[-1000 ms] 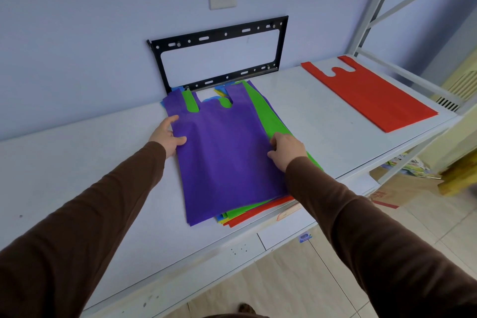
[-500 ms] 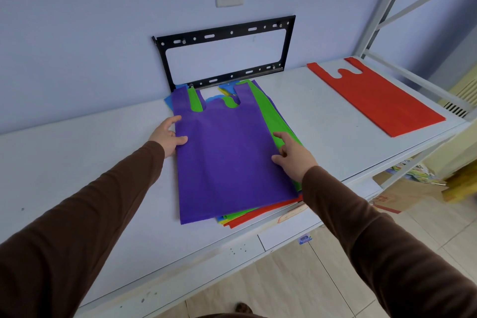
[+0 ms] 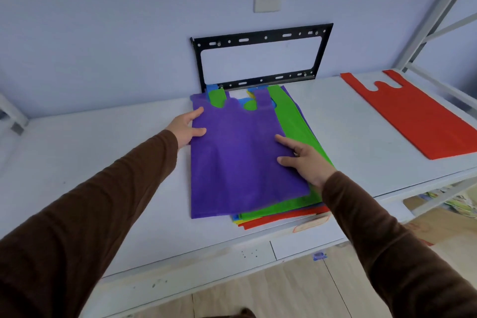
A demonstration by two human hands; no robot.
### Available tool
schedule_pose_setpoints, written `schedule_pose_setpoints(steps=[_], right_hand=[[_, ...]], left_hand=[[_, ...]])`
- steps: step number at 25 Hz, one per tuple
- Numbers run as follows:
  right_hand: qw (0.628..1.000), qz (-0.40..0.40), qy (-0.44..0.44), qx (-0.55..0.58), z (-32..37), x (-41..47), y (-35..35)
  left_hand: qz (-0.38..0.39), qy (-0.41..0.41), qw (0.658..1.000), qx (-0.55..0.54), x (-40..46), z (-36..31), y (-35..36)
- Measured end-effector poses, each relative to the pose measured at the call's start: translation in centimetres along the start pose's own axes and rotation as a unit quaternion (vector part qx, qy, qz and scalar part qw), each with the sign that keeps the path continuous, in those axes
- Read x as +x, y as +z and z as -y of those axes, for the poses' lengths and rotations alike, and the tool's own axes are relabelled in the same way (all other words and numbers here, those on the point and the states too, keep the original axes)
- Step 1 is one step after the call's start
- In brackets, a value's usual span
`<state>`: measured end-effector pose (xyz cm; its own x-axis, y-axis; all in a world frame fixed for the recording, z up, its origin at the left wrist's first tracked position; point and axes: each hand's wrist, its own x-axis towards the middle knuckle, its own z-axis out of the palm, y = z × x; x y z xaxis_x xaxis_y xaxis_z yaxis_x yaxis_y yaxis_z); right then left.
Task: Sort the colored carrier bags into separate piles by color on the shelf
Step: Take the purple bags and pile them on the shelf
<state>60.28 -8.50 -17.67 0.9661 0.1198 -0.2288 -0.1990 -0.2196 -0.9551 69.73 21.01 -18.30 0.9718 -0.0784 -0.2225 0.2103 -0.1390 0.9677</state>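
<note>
Step in hand: pulling the top bag off the mixed stack. Purple bag (image 3: 242, 157) lies on top of the stack (image 3: 281, 214), mid shelf (image 3: 103, 162), handles toward the back edge near the black bracket (image 3: 260, 59), bottom near the front edge.

Left hand (image 3: 187, 128) at the purple bag's left edge: thumb on top of the fabric, index finger along the edge higher up. Looks like a pinch on that edge, but fingers under the fabric are not visible.

Right hand (image 3: 304, 160) rests at the bag's right edge, index finger straight on the purple, thumb also on it, other fingers hidden; whether it grips the bag or just presses, cannot tell.

Under the purple: green bag (image 3: 296, 124) showing on the right, then blue, yellow and red slivers at the stack's front edge.

Red bag (image 3: 423, 116) lies flat alone at the shelf's right end, well apart from the stack; one pile started.

Progress: early, most bags unsorted.

Next move, my guess: lift the purple clear without dragging the green, lay it on bare shelf, probably left of the stack, to start a purple pile. Thin fabric, layers may cling; holding the stack down helps.
</note>
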Motion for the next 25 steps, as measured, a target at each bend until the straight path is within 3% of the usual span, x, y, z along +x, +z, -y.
schedule_pose_setpoints(steps=[4,9,11,13,16,19,25], right_hand=[[0.995,0.026,-0.076,0.053,3.9,2.2,5.7],[0.981,0.073,-0.11,0.143,7.1,2.7,18.3],[0.987,0.088,-0.089,0.103,6.7,2.5,23.8],[0.994,0.089,-0.059,-0.015,5.5,2.3,28.4],[0.976,0.082,-0.027,-0.202,3.5,1.4,32.2],[0.971,0.067,-0.021,-0.228,2.7,0.3,34.0],[0.956,0.04,-0.023,-0.29,2.7,-1.8,34.6]], left_hand=[[-0.048,0.061,0.994,0.071,-1.4,-3.7,-7.9],[-0.117,0.091,0.976,0.161,-6.0,-5.6,-22.3],[-0.14,0.053,0.973,0.177,-8.2,-2.9,-27.9],[-0.156,-0.03,0.976,0.148,-9.8,1.9,-31.8],[-0.145,-0.14,0.975,0.093,-11.1,8.2,-33.3],[-0.146,-0.13,0.974,0.118,-10.6,11.0,-34.6],[-0.161,-0.109,0.945,0.265,-11.3,10.7,-35.0]])
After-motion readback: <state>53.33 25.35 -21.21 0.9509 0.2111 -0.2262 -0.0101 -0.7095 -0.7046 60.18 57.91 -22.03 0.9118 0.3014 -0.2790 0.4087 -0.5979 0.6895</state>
